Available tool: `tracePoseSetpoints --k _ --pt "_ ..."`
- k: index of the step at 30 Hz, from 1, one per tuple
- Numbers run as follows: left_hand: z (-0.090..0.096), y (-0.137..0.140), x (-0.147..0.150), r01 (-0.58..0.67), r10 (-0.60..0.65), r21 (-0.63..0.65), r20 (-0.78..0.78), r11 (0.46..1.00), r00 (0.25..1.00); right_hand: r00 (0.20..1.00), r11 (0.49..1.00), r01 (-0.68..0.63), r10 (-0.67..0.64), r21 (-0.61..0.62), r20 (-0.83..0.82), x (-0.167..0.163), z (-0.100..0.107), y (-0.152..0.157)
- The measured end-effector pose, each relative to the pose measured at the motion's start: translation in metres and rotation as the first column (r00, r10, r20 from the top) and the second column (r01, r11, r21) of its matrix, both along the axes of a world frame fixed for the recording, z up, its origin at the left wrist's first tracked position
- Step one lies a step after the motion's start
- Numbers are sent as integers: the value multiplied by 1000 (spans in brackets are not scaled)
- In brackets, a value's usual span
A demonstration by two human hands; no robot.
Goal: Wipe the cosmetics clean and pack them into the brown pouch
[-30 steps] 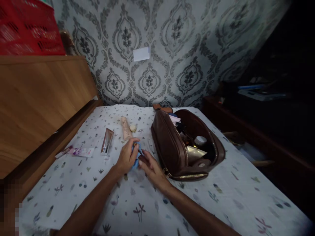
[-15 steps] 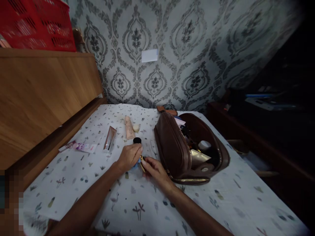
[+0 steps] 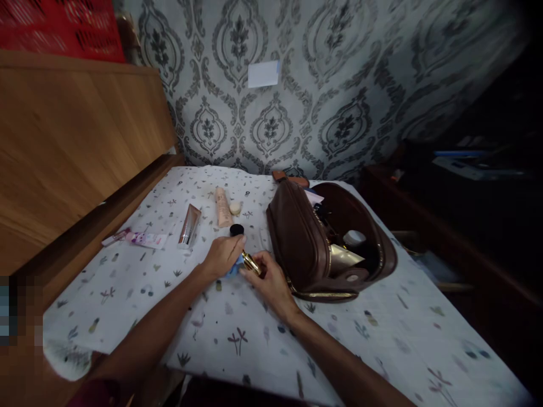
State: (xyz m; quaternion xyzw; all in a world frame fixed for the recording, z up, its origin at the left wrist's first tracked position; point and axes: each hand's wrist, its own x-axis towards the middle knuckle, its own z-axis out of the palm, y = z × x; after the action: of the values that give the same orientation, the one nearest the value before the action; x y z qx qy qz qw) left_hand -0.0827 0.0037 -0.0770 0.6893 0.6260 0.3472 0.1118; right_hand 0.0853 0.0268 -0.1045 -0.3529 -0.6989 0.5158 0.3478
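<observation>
My right hand (image 3: 274,280) is closed round a slim gold cosmetic tube (image 3: 252,263), its end pointing at my left hand. My left hand (image 3: 221,255) has its fingers pressed together on a small blue cloth (image 3: 234,268), which meets the tube's tip; the fingers hide most of the cloth. A round black lid (image 3: 236,230) shows just beyond my left knuckles, and what lies under it is hidden. To the right of my right hand sits an open brown makeup bag (image 3: 297,243), holding a white-lidded jar (image 3: 353,238) and a gold pouch-like item (image 3: 344,257).
On the patterned sheet (image 3: 237,345) lie a beige tube (image 3: 222,207), a small cream-coloured round pot (image 3: 235,209), a silvery-pink tube (image 3: 189,226) and a purple-white tube (image 3: 147,239). A wooden cabinet (image 3: 85,118) borders the left, carrying a red basket (image 3: 63,31). Patterned wallpaper rises behind.
The gold tube has turned in my right hand, so more of its length shows. Both hands stay close together at the blue cloth. The view has tilted slightly downward.
</observation>
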Motion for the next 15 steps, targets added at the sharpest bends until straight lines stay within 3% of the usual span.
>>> tracePoseSetpoints --k 15 --pt "1 5 -3 18 -2 -43 351 999 936 996 1000 -8 9 12 -91 2 -7 2"
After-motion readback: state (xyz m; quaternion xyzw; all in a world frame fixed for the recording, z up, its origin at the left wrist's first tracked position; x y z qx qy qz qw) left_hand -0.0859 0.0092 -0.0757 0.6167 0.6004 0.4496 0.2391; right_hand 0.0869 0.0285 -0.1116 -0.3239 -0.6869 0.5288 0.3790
